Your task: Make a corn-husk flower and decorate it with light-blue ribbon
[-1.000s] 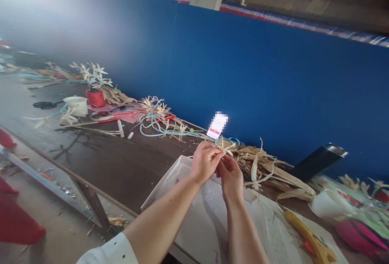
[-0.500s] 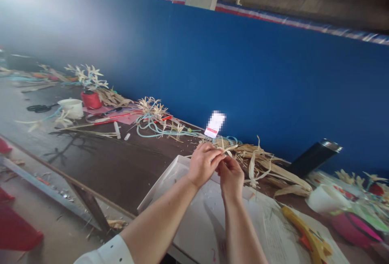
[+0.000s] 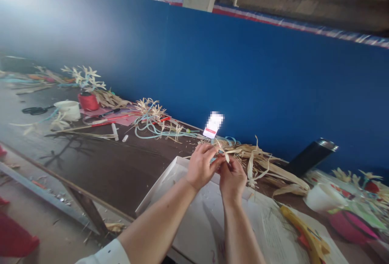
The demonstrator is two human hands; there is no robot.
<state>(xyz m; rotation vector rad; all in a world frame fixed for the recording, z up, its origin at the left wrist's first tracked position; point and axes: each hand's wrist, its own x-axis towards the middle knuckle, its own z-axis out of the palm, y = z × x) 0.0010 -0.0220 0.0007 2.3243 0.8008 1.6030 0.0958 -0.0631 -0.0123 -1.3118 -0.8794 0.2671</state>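
Note:
My left hand (image 3: 200, 167) and my right hand (image 3: 233, 179) meet above the far end of a white shallow box (image 3: 158, 181). Their fingers are pinched together around a small piece of pale dried husk (image 3: 227, 157), whose narrow tips stick out above the fingertips. The part inside the fingers is hidden. Just beyond lies a heap of dried husks (image 3: 273, 171), spread to the right. A lit phone (image 3: 210, 131) leans upright against the blue wall behind my hands.
Husk flowers on pale blue stems (image 3: 150, 110), a red thread spool (image 3: 88, 101), a white cup (image 3: 68, 111) and black scissors (image 3: 36, 110) lie leftward. To the right are a black flask (image 3: 310, 158), a white roll (image 3: 323, 197), a yellow glue gun (image 3: 304, 231) and a pink pouch (image 3: 352, 225).
The husk piece has turned between my fingers, one tip now pointing down toward my right hand. My right hand has shifted slightly right and down. The view has moved a little.

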